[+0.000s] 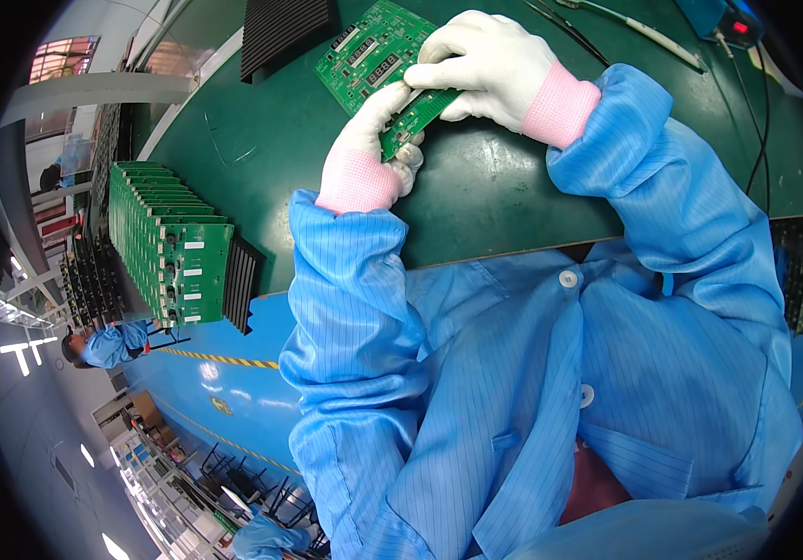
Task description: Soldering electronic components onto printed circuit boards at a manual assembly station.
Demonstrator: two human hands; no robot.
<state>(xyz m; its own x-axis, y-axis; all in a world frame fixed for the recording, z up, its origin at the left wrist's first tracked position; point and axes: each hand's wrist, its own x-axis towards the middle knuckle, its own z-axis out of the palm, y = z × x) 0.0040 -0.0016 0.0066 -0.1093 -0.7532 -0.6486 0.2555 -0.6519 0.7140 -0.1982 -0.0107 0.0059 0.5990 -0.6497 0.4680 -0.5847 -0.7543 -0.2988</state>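
A green circuit board point(364, 70) with several dark digit displays is held over the green work table, tilted, between my two gloved hands. My left hand point(373, 154), in a white glove with a pink cuff, grips its near end, thumb on the face and fingers curled underneath. At the board's right edge is my right hand point(490, 75), gloved alike, its fingers bent and closed on the board. Its fingertips meet my left thumb beside a pale strip on the face. Whether a small part sits between those fingertips is hidden.
A black ridged rack point(285, 37) stands left of the board. Dark tweezers point(574, 33), a white-handled pen-like tool point(639, 26) and a blue box point(723, 23) with cables lie at right. Upright green boards point(173, 243) fill another rack at left. Two people in blue are farther off.
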